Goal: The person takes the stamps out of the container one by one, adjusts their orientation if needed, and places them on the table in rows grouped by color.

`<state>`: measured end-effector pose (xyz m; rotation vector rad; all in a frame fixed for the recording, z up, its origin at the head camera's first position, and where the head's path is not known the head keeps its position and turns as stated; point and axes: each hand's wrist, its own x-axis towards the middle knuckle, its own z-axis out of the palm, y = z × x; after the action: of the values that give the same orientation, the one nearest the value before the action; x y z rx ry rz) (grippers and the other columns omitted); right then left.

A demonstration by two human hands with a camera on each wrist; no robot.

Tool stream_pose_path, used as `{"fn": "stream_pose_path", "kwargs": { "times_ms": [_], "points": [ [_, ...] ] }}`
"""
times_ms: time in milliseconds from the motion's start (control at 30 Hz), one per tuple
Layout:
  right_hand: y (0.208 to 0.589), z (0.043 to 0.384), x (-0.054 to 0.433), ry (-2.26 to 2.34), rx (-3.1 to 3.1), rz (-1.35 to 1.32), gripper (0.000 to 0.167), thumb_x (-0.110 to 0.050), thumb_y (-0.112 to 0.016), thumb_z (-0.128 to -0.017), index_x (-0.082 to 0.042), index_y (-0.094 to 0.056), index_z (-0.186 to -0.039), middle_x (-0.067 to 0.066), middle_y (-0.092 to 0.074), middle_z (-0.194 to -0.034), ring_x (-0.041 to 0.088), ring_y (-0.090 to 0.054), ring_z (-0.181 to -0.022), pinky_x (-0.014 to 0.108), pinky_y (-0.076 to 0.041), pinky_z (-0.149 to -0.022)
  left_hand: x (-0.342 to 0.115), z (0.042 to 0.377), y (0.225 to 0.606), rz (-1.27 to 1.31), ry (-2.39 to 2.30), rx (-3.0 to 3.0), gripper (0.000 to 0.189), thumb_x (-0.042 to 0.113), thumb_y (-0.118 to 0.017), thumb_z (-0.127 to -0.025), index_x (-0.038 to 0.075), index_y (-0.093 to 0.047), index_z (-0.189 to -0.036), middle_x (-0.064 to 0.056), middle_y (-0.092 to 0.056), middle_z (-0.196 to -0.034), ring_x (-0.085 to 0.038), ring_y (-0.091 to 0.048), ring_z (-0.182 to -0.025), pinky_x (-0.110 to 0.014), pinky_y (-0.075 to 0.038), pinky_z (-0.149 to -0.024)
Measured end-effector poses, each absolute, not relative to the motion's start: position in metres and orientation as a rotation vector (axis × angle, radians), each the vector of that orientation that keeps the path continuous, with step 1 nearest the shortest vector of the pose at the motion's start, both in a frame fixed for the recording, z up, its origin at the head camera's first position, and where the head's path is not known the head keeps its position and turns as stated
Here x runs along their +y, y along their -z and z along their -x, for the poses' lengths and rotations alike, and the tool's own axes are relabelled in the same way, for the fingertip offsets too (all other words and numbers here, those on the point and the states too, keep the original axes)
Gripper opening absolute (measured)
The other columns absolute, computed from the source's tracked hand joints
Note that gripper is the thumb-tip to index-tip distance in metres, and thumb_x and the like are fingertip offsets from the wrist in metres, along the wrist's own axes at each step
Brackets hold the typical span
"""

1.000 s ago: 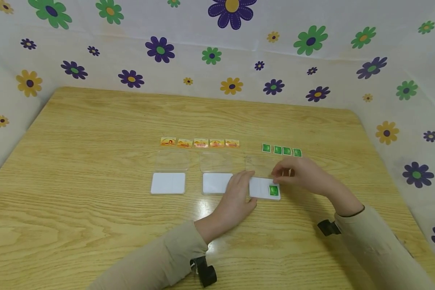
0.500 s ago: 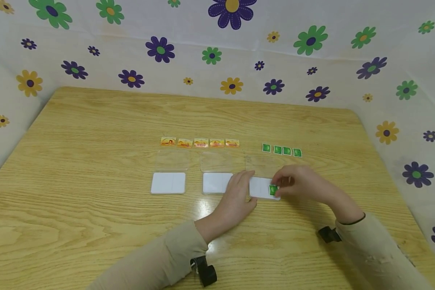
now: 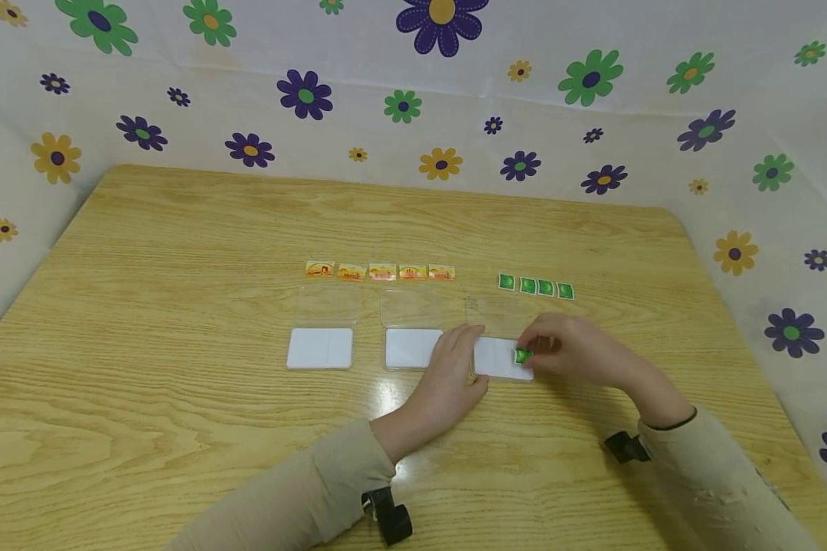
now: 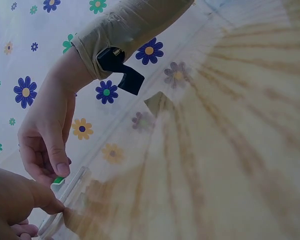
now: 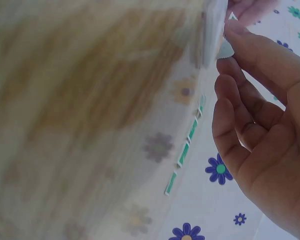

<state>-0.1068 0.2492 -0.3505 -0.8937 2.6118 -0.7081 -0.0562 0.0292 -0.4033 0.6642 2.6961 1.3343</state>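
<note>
In the head view my right hand [image 3: 582,348] pinches a small green stamp [image 3: 521,357] between thumb and finger, over the right end of a flat clear case with a white insert [image 3: 494,358]. The right wrist view shows the stamp's pale back [image 5: 225,50] at the fingertips, one edge tilted up. Whether its far edge touches the insert I cannot tell. My left hand [image 3: 448,383] grips this case at its left end, thumb on the near edge and fingers on the far edge. In the left wrist view its thumb presses the case's side [image 4: 70,187].
Two similar white-filled cases [image 3: 320,348] [image 3: 408,348] lie to the left. Behind the cases are clear lids [image 3: 328,304]. A row of several orange-yellow stamps [image 3: 382,272] lies farther back, with several green stamps [image 3: 546,287] to their right. A flowered cloth [image 3: 400,69] borders the wooden table [image 3: 179,428].
My right hand has come down to the stamp lying on the insert, taken hold of it and tilted it up. The left hand has stayed in place.
</note>
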Motion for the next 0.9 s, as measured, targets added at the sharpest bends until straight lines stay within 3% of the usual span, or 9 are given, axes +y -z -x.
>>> {"fn": "stream_pose_path", "kwargs": {
  "times_ms": [233,467,733,900],
  "points": [
    [0.338,0.116,0.262,0.671,2.753,0.723,0.015,-0.009,-0.075,-0.083,-0.006,-0.071,-0.097,-0.002,-0.064,-0.087,0.016,-0.055,-0.079,0.033,-0.049,-0.067,0.029,0.056,0.404,-0.678,-1.327,2.699,0.061,0.002,-0.066,-0.085,-0.005,-0.038,-0.138,-0.018,-0.042,-0.138,-0.032,-0.032,-0.133,-0.041,-0.025,-0.111],
    [0.332,0.132,0.292,0.596,2.908,0.543,0.018,-0.012,-0.070,-0.088,0.001,-0.069,-0.101,0.012,-0.065,-0.097,0.026,-0.056,-0.085,0.041,-0.047,-0.069,0.029,0.056,0.404,-0.694,-1.334,2.701,0.060,0.002,-0.065,-0.086,-0.006,-0.037,-0.138,-0.018,-0.042,-0.138,-0.032,-0.032,-0.133,-0.041,-0.025,-0.111],
    [0.337,0.152,0.321,0.528,2.961,0.501,0.017,-0.007,-0.069,-0.087,0.003,-0.069,-0.101,0.017,-0.065,-0.095,0.030,-0.056,-0.083,0.039,-0.046,-0.065,0.029,0.056,0.403,-0.687,-1.325,2.697,0.060,0.002,-0.065,-0.086,-0.006,-0.037,-0.139,-0.018,-0.042,-0.138,-0.032,-0.032,-0.133,-0.041,-0.025,-0.111],
    [0.342,0.162,0.328,0.519,2.922,0.403,0.020,-0.009,-0.067,-0.088,0.002,-0.068,-0.105,0.019,-0.063,-0.098,0.032,-0.055,-0.087,0.044,-0.046,-0.069,0.029,0.056,0.403,-0.690,-1.327,2.693,0.061,0.002,-0.065,-0.086,-0.005,-0.037,-0.139,-0.018,-0.042,-0.139,-0.032,-0.031,-0.134,-0.042,-0.024,-0.112]
  ]
}}
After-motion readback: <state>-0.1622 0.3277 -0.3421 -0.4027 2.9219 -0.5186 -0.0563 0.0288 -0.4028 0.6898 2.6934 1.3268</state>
